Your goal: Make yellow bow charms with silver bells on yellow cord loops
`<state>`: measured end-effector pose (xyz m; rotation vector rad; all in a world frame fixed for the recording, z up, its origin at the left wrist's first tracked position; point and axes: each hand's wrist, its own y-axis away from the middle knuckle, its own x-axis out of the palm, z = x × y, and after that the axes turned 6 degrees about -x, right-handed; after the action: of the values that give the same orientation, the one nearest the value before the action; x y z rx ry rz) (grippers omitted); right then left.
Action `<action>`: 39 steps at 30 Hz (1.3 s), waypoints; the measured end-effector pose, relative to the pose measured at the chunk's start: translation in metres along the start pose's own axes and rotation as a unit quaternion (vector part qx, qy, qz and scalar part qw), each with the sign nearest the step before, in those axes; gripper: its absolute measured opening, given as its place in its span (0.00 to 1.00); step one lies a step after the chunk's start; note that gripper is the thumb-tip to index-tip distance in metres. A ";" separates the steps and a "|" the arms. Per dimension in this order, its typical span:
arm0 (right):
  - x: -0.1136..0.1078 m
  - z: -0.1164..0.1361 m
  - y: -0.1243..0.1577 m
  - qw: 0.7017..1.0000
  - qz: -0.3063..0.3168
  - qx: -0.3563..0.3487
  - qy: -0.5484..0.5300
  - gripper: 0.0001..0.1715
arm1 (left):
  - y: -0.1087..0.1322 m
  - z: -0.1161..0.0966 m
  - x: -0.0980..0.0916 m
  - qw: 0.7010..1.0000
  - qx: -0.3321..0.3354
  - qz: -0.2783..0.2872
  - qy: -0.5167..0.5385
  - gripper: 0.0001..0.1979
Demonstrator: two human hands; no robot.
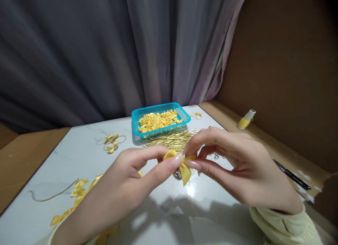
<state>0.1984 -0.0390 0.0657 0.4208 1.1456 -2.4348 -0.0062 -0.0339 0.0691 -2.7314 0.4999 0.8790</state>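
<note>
A small yellow ribbon bow [182, 165] is held above the white tabletop [79, 157], pinched from both sides. My left hand [132, 181] grips its left loop between thumb and forefinger. My right hand [237, 167] pinches the bow's right side with its fingertips. A small silvery bell [178, 174] shows just under the bow. Behind the hands lies a bundle of thin gold wire ties [171, 139].
A blue plastic basket [137, 116] of several yellow bows stands at the back. Finished bows on gold loops [111, 139] lie at left, loose yellow ribbon [76, 195] at front left. A yellow thread spool [245, 120] and a black tool [292, 174] rest on the wooden ledge at right.
</note>
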 end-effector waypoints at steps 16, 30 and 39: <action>0.001 -0.029 -0.012 0.916 0.143 0.213 -0.308 0.09 | 0.000 -0.007 0.004 0.978 0.006 -0.135 0.157 0.12; 0.010 -0.038 -0.015 0.960 0.143 0.154 -0.184 0.16 | 0.002 -0.006 0.002 0.974 -0.033 -0.108 0.196 0.14; 0.016 -0.044 -0.016 0.962 0.162 0.133 -0.174 0.13 | 0.003 -0.004 0.004 0.979 -0.017 -0.109 0.170 0.16</action>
<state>0.1805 0.0013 0.0423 0.2220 0.5550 -2.2556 -0.0026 -0.0390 0.0698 -2.9090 0.2347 0.3713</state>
